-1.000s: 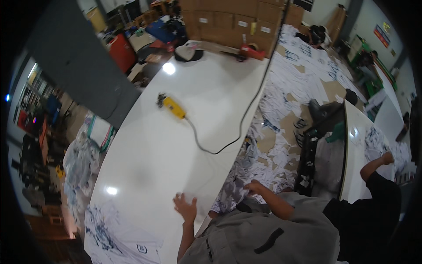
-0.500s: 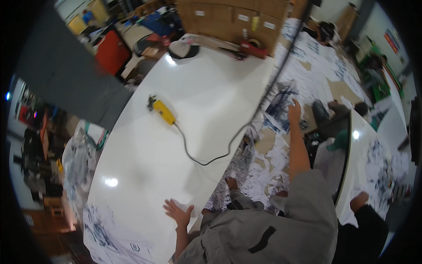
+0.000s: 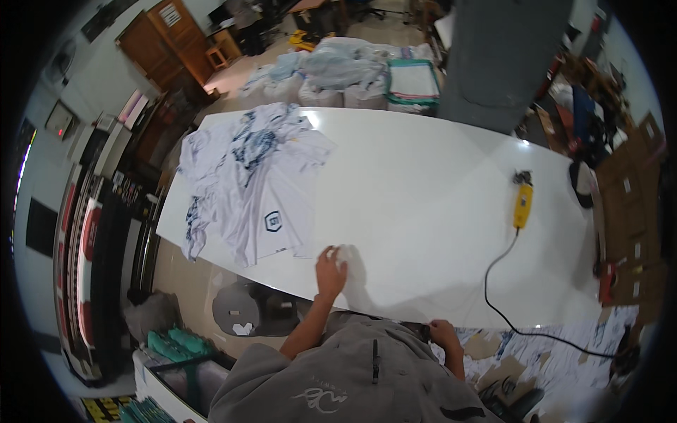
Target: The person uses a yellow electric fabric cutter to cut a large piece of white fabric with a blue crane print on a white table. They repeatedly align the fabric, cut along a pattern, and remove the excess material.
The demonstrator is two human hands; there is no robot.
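Note:
My left hand (image 3: 331,273) is over the near edge of the white table (image 3: 395,204), empty, with its fingers loosely bent and apart. Just beyond it lies a heap of white fabric pieces (image 3: 247,183) with dark blue patterns; one carries a dark blue badge. My right hand (image 3: 444,334) is low at the table's near edge, close to my waist, fingers curled in; what they hold, if anything, is hidden. A yellow handheld power tool (image 3: 522,204) with a metal head rests on the right half of the table, out of reach of both hands.
The tool's black cord (image 3: 488,289) runs over the near right edge. Scraps (image 3: 508,366) cover the floor there. A grey stool (image 3: 254,310) stands left of me. Beyond the table are stuffed sacks (image 3: 338,74), a grey pillar (image 3: 493,63) and, at right, cardboard boxes (image 3: 631,190).
My view has swung left, bringing the fabric heap fully into sight. My right hand has come down from outstretched to beside my waist. My left hand has lifted and its fingers are less spread.

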